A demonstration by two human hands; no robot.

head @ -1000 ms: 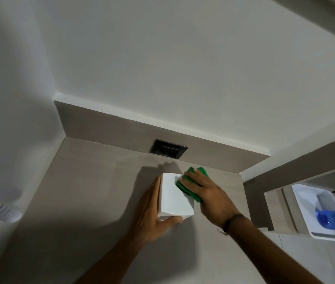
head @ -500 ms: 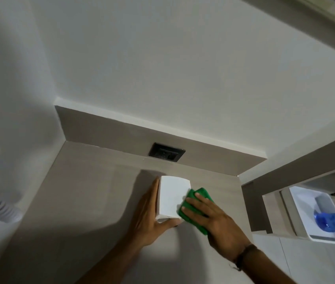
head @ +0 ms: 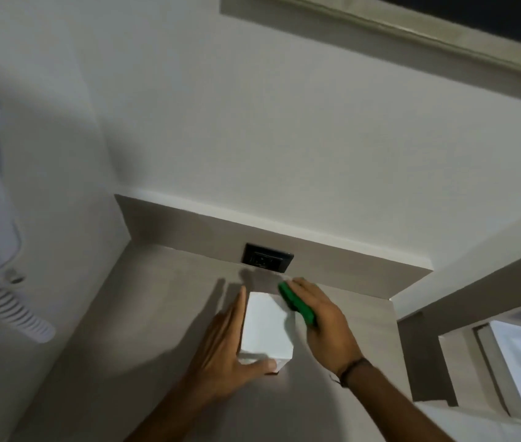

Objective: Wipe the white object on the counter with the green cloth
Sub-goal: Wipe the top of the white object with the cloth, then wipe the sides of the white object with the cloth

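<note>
A white box-shaped object [head: 265, 327] stands on the grey counter [head: 163, 314]. My left hand [head: 224, 352] grips its left side, with the thumb wrapped round its near lower edge. My right hand [head: 323, 323] presses a folded green cloth [head: 295, 303] against the object's right side, near its far top corner. Only a strip of the cloth shows under my fingers.
A black wall socket [head: 267, 257] sits in the grey backsplash just behind the object. A white wall-mounted device with a coiled cord [head: 7, 304] hangs at the left. A white basin [head: 520, 368] lies lower at the right, past the counter's edge.
My right hand has slid the green cloth from the object's near right side up toward its far corner. The left hand keeps its grip. The camera has tilted upward.
</note>
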